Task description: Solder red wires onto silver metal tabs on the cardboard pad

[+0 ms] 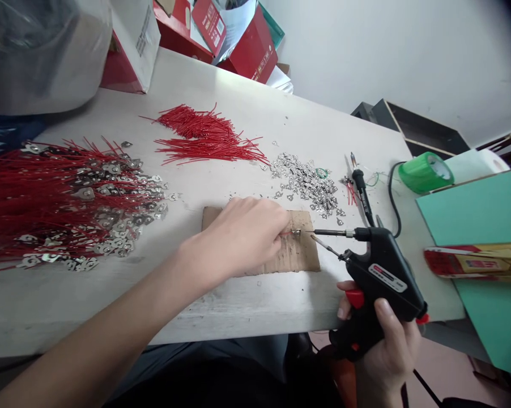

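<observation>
Over a piece of cardboard, my left hand pinches a short red wire. At the wire's right end is a small metal terminal, lying on the cardboard. My right hand is wrapped round the grip of a black soldering gun with a red trigger. The gun points left, its tip close to the terminal; whether they touch is too small to tell. A thin feed tube below the barrel also angles toward the terminal.
Red wires lie behind the cardboard, with loose metal terminals to their right. Wired terminals are heaped at left. A soldering iron, green tape and a teal board stand at right. Boxes line the back.
</observation>
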Demonstrator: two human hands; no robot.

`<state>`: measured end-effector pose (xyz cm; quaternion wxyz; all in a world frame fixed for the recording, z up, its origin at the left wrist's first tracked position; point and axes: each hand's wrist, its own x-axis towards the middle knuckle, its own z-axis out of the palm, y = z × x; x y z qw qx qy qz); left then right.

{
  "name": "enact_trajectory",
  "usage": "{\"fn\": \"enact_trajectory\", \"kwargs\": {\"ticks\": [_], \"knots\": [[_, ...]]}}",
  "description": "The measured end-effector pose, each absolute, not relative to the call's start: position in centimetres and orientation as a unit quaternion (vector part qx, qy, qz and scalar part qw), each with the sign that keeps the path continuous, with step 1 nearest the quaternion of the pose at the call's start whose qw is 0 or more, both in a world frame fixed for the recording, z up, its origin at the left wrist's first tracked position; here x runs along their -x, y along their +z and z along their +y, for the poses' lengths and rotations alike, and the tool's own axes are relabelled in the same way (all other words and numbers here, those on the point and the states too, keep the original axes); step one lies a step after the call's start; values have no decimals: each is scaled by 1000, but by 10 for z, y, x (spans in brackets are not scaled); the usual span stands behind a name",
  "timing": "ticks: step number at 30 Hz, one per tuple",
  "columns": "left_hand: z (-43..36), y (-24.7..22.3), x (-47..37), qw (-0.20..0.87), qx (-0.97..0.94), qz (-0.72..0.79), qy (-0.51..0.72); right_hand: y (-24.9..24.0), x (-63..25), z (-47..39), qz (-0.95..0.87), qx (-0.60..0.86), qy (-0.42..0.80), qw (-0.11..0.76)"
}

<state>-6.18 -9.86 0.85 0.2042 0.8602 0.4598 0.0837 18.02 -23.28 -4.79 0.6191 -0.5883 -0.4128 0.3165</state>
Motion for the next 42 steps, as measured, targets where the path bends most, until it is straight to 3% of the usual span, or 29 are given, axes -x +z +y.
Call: {"fn": "enact_trajectory", "kwargs": {"ticks": [19, 32, 42], "knots": [[-94, 14, 67, 241, -849, 461, 94, -50, -182, -236, -359, 592, 331, 641], [-94, 14, 68, 220, -858, 456, 82, -64, -199, -249, -417, 635, 350, 548], [-94, 10, 66, 218, -854, 465, 83, -55, -190, -246, -440, 630, 344, 540]]}}
